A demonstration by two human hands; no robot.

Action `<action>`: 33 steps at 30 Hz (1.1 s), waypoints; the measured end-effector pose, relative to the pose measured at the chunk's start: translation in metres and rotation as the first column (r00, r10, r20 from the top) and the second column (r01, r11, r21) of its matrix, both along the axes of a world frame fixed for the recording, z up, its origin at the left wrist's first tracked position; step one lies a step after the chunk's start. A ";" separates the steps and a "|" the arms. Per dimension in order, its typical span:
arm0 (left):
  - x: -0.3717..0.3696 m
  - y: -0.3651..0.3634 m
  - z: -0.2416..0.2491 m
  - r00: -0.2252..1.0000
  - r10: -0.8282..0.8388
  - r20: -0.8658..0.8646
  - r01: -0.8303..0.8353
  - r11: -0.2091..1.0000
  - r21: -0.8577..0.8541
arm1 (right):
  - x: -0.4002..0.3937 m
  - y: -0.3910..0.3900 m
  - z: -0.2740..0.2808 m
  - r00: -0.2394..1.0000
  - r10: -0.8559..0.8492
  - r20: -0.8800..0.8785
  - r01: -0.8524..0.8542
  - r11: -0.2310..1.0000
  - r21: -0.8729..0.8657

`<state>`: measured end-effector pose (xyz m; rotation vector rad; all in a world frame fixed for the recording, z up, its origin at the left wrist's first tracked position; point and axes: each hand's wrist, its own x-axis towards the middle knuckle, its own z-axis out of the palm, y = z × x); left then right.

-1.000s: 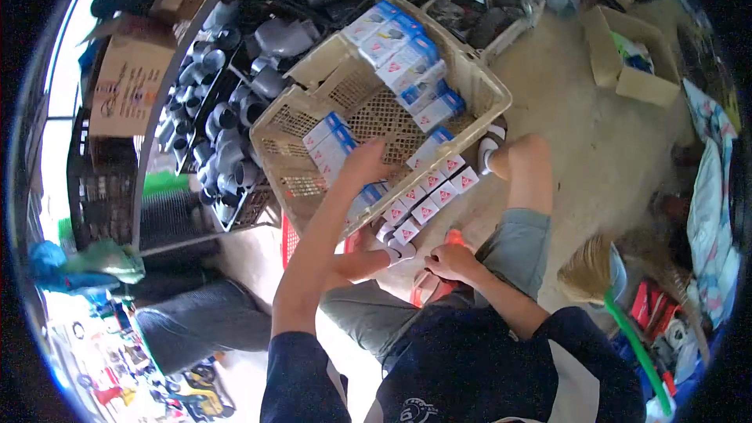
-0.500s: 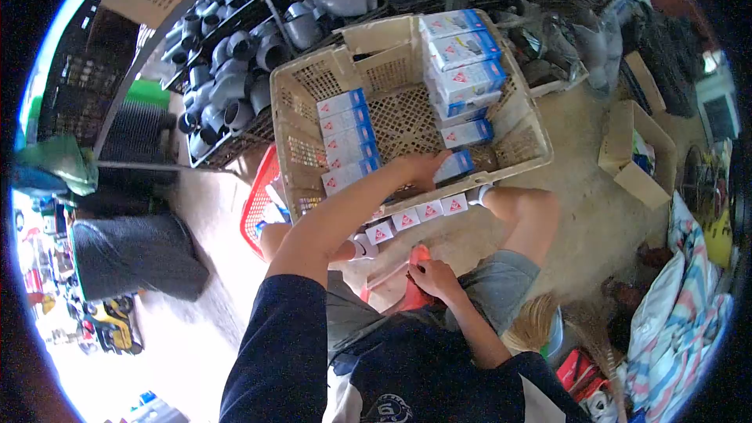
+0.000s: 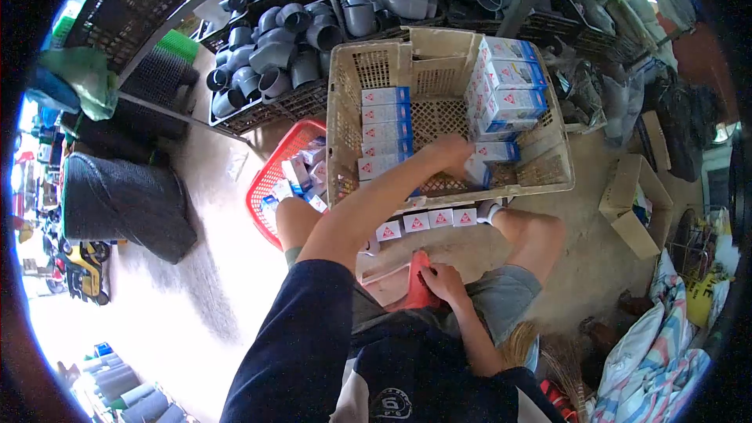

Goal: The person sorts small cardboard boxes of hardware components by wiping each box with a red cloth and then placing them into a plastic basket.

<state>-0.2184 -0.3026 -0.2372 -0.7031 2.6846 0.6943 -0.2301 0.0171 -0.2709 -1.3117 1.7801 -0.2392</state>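
Observation:
My left hand reaches into the beige plastic crate, its fingers closed on a white-and-blue box near the front right. A short row of similar boxes lines the crate's left side, and a taller stack stands at its right. My right hand is closed on a red object by my lap; its fingertips are partly hidden. Several small boxes with red triangle marks stand in a line just outside the crate's near edge.
A red basket with loose boxes stands left of the crate. Black crates of grey pipe fittings lie beyond. At the right are an open cardboard box and a striped cloth. A dark mesh roll stands at the left.
The view has shifted, so the crate appears further right. My left hand and its box have moved closer to the right stack. My right hand remains at the red object.

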 end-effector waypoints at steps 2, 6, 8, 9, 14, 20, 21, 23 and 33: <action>0.016 0.005 0.061 0.985 0.046 -0.164 -0.067 0.990 -0.125 | -0.002 0.003 -0.015 0.998 -0.033 0.045 0.033 0.999 0.000; 0.113 0.053 0.156 0.644 0.172 -0.745 -0.402 0.905 -0.139 | -0.007 -0.005 0.001 0.980 -0.104 0.173 0.107 0.994 -0.010; 0.165 0.106 0.206 0.521 0.411 -0.748 -0.465 0.872 0.155 | -0.014 -0.008 -0.025 0.909 -0.103 0.404 0.106 0.994 0.016; 0.189 0.135 0.219 0.474 0.586 -0.658 -0.473 0.799 0.371 | -0.014 -0.007 -0.035 0.851 -0.107 0.514 0.107 0.994 0.031; 0.252 0.270 0.164 0.155 0.935 -0.318 -0.407 0.354 0.842 | -0.009 -0.002 0.045 -0.087 -0.605 0.791 0.192 0.769 0.610; 0.252 0.327 0.141 0.242 0.915 -0.323 -0.572 0.404 0.714 | 0.008 -0.006 0.094 0.122 -0.337 0.933 -0.096 0.932 0.349; 0.253 0.324 0.142 0.259 0.906 -0.334 -0.560 0.423 0.712 | 0.009 -0.004 0.096 0.187 -0.335 0.923 -0.078 0.932 0.354; 0.254 0.319 0.147 0.256 0.900 -0.353 -0.543 0.436 0.718 | 0.009 -0.002 0.118 0.163 -0.405 0.900 -0.074 0.904 0.420; 0.342 0.395 0.078 -0.537 0.819 -0.202 -0.523 -0.136 0.841 | -0.012 0.013 0.053 0.006 -0.635 0.772 0.059 0.771 0.634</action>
